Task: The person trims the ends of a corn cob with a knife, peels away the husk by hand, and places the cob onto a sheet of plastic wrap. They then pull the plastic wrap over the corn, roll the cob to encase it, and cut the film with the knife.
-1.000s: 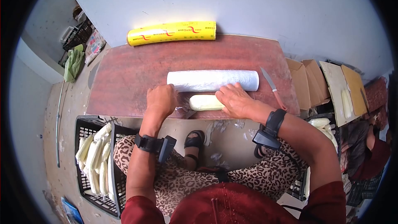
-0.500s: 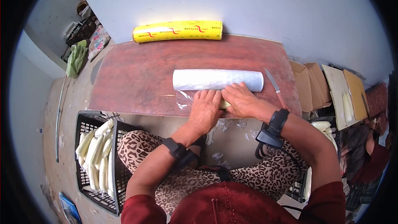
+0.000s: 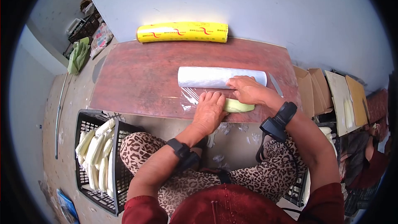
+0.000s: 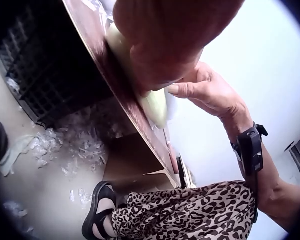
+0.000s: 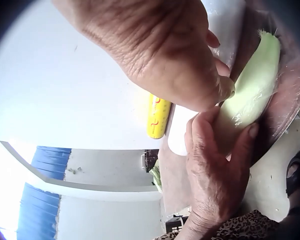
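Your left hand (image 3: 210,110) lying flat, fingers straight, pressing the pale corn cob (image 3: 239,106), your right hand (image 3: 247,89) pinching its film beside the cling-film roll (image 3: 207,77)

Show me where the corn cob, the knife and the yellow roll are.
corn cob (image 3: 240,107), head view, on its bare right half beside the left hand.
knife (image 3: 275,84), head view, on the middle of its blade.
yellow roll (image 3: 182,32), head view, on the middle of its wrapper.
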A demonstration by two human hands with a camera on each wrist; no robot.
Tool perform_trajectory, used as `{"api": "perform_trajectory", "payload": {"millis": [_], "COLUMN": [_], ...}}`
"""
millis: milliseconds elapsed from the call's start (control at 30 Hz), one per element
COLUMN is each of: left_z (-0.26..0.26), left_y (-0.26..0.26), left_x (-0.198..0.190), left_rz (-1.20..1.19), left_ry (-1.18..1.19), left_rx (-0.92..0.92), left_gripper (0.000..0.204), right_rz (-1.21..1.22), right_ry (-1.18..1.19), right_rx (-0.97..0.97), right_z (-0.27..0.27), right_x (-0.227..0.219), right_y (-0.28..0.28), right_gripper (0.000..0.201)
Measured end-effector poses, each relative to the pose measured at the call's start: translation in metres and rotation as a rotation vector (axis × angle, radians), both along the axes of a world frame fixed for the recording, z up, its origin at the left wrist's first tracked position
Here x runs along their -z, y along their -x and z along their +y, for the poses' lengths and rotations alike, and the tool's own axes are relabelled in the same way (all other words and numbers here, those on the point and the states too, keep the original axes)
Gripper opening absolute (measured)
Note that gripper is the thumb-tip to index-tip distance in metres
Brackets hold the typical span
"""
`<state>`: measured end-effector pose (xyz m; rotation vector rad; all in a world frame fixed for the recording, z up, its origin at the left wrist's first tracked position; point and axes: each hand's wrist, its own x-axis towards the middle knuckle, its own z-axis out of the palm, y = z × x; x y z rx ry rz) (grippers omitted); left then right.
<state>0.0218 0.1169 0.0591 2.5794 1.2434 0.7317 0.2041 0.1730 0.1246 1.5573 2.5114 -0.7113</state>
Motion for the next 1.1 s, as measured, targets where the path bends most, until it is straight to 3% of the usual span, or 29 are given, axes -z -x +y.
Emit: {"api": "perform_trajectory", "payload": {"millis": [133,233,333,433,533,633,733,833,933,1033,1100], "left_z": [0.002,0.005,0.006,0.007,0.008,0.009,0.014,0.019,0.022,0.027,0.029], "left_y": [0.0,0.0,0.0,0.001,0.002,0.004,0.008,0.009,0.01,0.011,0.011], "left_x": [-0.001,-0.001,-0.004,-0.008,-0.011,-0.011,-0.006,-0.003,-0.004,0.001,0.001], "left_rz": [0.019,0.037,0.054,0.096,0.085,0.047,-0.019,-0.018,-0.039,-0.06,-0.07], "left_ry": [-0.014,0.009,0.048,0.089,0.123,0.13,0.115,0.144,0.189,0.2,0.203], "left_rx": [0.009,0.008,0.015,0.014,0.02,0.023,0.055,0.039,0.024,0.014,0.014], "left_gripper": [0.046,0.045,0.044,0.043,0.042,0.041,0.038,0.036,0.035,0.032,0.03], "right_rz": [-0.001,0.026,-0.002,-0.017,-0.332,-0.282,-0.096,0.394,0.418,0.196,0.133], "right_ry": [-0.202,-0.378,-0.392,-0.653,-0.555,-0.569,-0.441,-0.007,0.19,0.075,-0.036], "right_rx": [0.008,-0.033,-0.038,-0.071,0.278,0.387,0.331,0.322,0.134,-0.111,-0.126], "right_z": [0.003,0.009,0.013,0.028,0.039,0.04,0.036,0.03,0.008,-0.019,-0.026], "right_x": [0.001,0.007,0.004,0.026,0.021,0.012,-0.006,-0.003,-0.001,-0.001,0.01], "right_y": [0.002,0.002,0.002,-0.012,-0.011,-0.011,-0.009,-0.013,-0.012,-0.008,-0.008], "right_gripper": [0.043,0.033,0.037,0.043,0.052,0.044,0.036,0.032,0.033,0.038,0.044]}}
